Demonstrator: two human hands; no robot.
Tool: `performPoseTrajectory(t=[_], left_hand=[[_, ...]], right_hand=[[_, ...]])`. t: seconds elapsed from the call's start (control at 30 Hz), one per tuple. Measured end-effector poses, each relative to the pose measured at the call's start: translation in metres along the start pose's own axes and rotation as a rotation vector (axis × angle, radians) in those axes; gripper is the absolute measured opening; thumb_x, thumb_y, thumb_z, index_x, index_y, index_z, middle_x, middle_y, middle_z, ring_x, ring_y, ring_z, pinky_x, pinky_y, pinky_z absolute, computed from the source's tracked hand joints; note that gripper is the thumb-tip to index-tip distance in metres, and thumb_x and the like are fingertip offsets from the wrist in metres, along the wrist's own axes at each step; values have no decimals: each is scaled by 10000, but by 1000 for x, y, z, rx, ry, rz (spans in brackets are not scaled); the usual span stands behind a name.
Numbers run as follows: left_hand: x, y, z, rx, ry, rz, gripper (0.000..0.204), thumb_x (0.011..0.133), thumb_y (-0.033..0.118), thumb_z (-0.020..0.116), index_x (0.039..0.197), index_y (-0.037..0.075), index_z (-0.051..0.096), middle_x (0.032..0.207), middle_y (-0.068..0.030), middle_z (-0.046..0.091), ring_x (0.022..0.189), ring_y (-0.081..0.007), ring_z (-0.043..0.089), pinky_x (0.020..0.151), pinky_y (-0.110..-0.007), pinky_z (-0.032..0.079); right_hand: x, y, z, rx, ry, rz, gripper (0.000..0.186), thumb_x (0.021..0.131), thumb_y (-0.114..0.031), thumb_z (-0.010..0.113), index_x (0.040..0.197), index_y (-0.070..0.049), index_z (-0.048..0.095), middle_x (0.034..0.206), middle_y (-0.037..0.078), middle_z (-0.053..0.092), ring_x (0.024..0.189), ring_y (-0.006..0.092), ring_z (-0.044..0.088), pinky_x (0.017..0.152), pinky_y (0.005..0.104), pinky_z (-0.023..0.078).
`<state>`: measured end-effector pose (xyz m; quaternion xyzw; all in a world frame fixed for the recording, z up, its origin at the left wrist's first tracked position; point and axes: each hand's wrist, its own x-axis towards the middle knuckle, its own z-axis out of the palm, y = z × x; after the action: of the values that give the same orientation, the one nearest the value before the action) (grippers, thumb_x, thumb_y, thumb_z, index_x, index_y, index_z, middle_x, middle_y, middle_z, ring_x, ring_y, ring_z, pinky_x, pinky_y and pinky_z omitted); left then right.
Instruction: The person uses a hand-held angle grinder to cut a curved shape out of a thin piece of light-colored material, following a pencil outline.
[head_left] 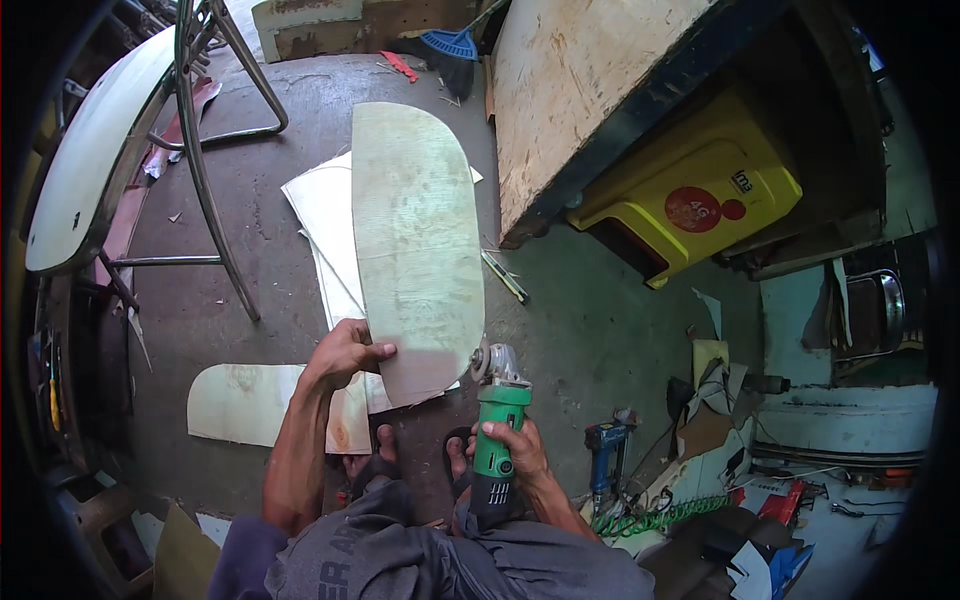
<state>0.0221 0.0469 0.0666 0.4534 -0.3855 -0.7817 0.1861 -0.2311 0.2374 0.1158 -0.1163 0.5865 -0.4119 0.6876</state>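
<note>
A long pale plywood panel (418, 230) with rounded corners on its right side is held up in front of me. My left hand (350, 352) grips its lower left edge, thumb on the face and fingers behind. In my right hand (515, 448) is a green angle grinder (497, 440), my thumb and fingers wrapped round its body. The grinder's disc (483, 362) is at the panel's lower right rounded corner; whether it touches, I cannot tell. Behind the panel lie white sheets (335, 250). Another pale plywood piece (245, 405) lies on the floor by my left forearm.
A metal-framed folding chair (185, 150) stands at left. Right of the panel are a marker-like tool (505, 275), a wooden bench (590, 90) and a yellow plastic stool (690, 190). A blue nail gun (607, 450) with a green coiled hose (660, 520) is at lower right.
</note>
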Motion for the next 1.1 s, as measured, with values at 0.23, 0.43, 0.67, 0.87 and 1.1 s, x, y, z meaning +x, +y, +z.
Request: performPoseTrajectory(t=[0.23, 0.43, 0.67, 0.87, 1.1], left_hand=[[2, -1, -3, 20, 4, -10, 365, 861, 79, 748, 1163, -100, 648, 1035, -167, 721, 893, -254, 714, 804, -399, 601], [2, -2, -4, 12, -17, -2, 387, 854, 88, 758, 1170, -103, 640, 1045, -172, 722, 908, -258, 718, 816, -401, 603], [2, -4, -6, 11, -18, 2, 402, 848, 85, 762, 1174, -112, 633, 1044, -182, 721, 910, -265, 718, 817, -407, 604], [3, -4, -7, 13, -22, -4, 410, 843, 82, 767, 1177, -114, 631, 1051, -186, 719, 914, -271, 718, 820, -412, 603], [3, -5, -10, 29, -26, -2, 411, 842, 80, 768, 1174, -118, 630, 1048, -185, 719, 913, -272, 715, 821, -418, 604]], right_hand=[[0, 0, 1, -15, 19, 7, 457, 803, -293, 738, 1053, 65, 602, 846, 152, 682, 730, 233, 715, 658, 353, 600], [-1, 0, 1, -18, 22, 7, 453, 803, -293, 737, 1051, 63, 604, 845, 148, 681, 727, 228, 713, 657, 350, 600], [-3, -5, 5, -1, -8, 12, 440, 807, -291, 733, 1044, 56, 605, 842, 144, 679, 719, 225, 711, 649, 348, 598], [-4, -6, 6, -13, 10, 1, 432, 807, -289, 730, 1035, 56, 606, 826, 142, 679, 710, 225, 709, 648, 347, 597], [-2, -4, 7, 38, -6, -15, 354, 820, -217, 732, 1007, 8, 533, 784, 178, 658, 601, 250, 675, 534, 372, 601]])
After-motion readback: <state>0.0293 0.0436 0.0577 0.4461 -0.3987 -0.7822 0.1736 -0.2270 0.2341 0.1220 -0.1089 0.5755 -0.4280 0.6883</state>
